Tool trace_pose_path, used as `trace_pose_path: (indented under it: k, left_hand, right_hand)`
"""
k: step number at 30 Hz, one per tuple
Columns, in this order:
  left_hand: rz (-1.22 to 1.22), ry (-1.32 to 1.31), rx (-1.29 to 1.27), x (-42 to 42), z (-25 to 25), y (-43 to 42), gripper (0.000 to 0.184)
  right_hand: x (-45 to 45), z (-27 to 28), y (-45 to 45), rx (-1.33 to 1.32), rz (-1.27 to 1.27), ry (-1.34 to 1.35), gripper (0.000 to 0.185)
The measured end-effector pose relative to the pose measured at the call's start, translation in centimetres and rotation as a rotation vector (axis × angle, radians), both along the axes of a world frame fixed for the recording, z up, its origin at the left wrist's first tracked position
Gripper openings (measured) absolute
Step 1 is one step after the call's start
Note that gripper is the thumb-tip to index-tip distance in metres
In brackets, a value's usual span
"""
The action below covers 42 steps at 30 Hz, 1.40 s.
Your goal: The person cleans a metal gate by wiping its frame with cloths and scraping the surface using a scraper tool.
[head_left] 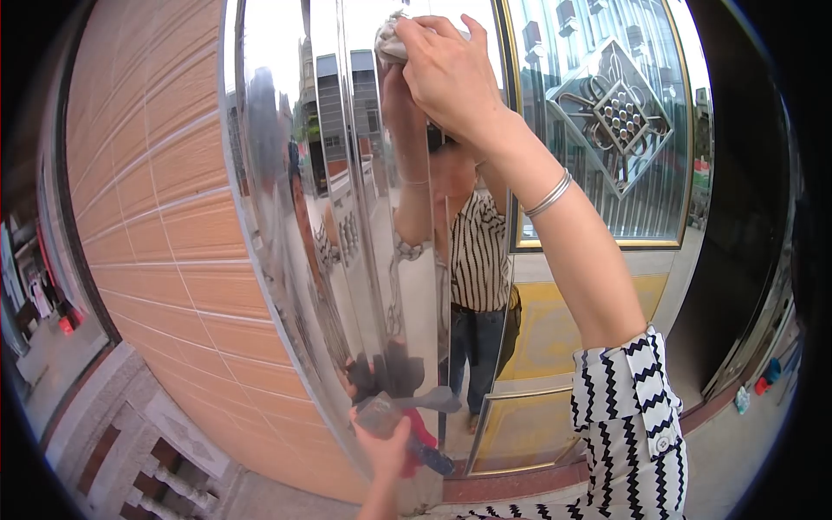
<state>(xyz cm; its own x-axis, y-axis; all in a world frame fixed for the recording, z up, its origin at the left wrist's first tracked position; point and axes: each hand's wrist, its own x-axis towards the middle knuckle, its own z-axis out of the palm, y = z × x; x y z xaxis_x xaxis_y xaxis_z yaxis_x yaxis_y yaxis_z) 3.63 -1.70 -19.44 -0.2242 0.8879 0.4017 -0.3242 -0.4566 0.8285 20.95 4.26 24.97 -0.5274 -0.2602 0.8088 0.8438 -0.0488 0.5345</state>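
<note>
My right hand (446,74) is raised high, fingers closed around a bunched whitish-grey cloth (393,42). That cloth is against the mirror-like metal door frame (368,286), near the top of the view. A silver bracelet (549,192) circles my right wrist. Low down, my left hand (381,444) grips a smooth grey object (380,416) in front of the same metal. Dark grey, pink and blue shapes show beside it, partly mixed with reflections; its exact kind is unclear. My body and right arm are mirrored in the metal.
On the left is an orange tiled wall (165,217), with a stone balustrade (143,433) below. To the right stands a door with a patterned glass pane (620,121) and yellow panels (555,334). Beyond it is a dark opening (737,191); small coloured items (763,384) lie at far right.
</note>
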Motion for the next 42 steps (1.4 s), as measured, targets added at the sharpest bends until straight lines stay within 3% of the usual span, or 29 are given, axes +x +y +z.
trace_pose_path:
  k: [5, 11, 17, 22, 27, 30, 34, 35, 38, 42]
  left_hand:
    - [0.0, -0.043, -0.01, 0.2, -0.3, 0.1, 0.062]
    - [-0.012, -0.032, 0.003, 0.0, 0.5, -0.3, 0.062]
    - [-0.025, -0.045, 0.024, 0.1, 0.4, -0.2, 0.061]
    - [-0.04, -0.004, 0.021, -0.2, 0.5, -0.1, 0.06]
    - [-0.032, -0.007, 0.014, -0.1, 0.6, -0.4, 0.059]
    - [-0.032, 0.002, 0.011, -0.2, 0.7, -0.2, 0.059]
    - [-0.019, 0.046, -0.014, -0.4, 0.7, -0.2, 0.062]
    - [-0.015, 0.047, -0.023, -0.5, 0.6, -0.4, 0.063]
    - [-0.057, -0.033, -0.017, -0.5, 0.2, -0.5, 0.066]
    - [-0.069, -0.055, -0.037, -0.6, -0.1, -0.5, 0.068]
  right_hand:
    - [-0.1, -3.6, -0.1, -0.017, -0.003, -0.032, 0.024]
    - [-0.2, 0.5, 0.2, -0.016, -0.076, 0.063, 0.028]
    - [-0.3, -2.6, 0.4, 0.026, -0.083, 0.0, 0.028]
    - [-0.6, 0.9, 0.4, 0.0, -0.068, 0.074, 0.027]
    - [-0.7, -2.3, 0.2, 0.06, -0.118, 0.029, 0.023]
    - [-0.2, -0.4, 0.8, 0.078, -0.106, 0.018, 0.023]
    - [-1.7, 1.6, -2.5, -0.241, -0.053, 0.147, 0.015]
    - [-2.1, 1.2, -3.1, -0.45, -0.016, 0.24, 0.023]
    - [-0.4, -3.1, 0.5, 0.015, -0.003, 0.005, 0.026]
    - [-0.2, -11.1, -1.2, -0.136, 0.045, -0.01, 0.025]
